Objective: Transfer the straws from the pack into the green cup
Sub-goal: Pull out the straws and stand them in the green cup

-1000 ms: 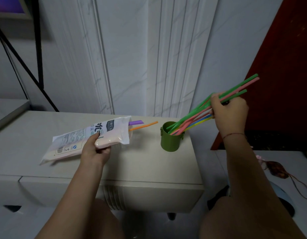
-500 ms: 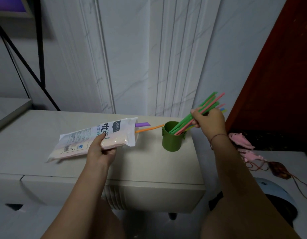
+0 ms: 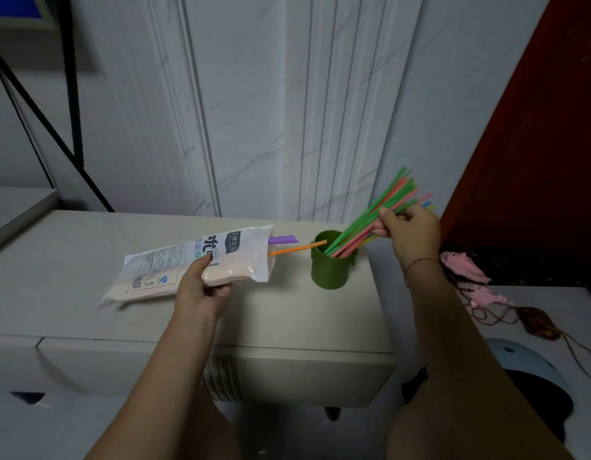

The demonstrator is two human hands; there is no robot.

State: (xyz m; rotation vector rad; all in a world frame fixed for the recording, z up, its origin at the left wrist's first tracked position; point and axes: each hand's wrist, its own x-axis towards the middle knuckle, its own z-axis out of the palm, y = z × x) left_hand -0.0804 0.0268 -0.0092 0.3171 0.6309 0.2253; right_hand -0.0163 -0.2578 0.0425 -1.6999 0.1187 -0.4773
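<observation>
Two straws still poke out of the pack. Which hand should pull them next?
Probably the right hand: it holds the straw bundle standing in the green cup, beside the orange straw and purple straw. The left hand grips the pack.

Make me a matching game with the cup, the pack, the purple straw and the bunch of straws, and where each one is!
Things:
1. green cup
2. pack
3. purple straw
4. bunch of straws

Places:
A. poking out of the pack's open end
B. held in the left hand
C. standing on the cabinet top
D. held in the right hand, lower ends in the cup

Pairs: 1-C, 2-B, 3-A, 4-D
</observation>
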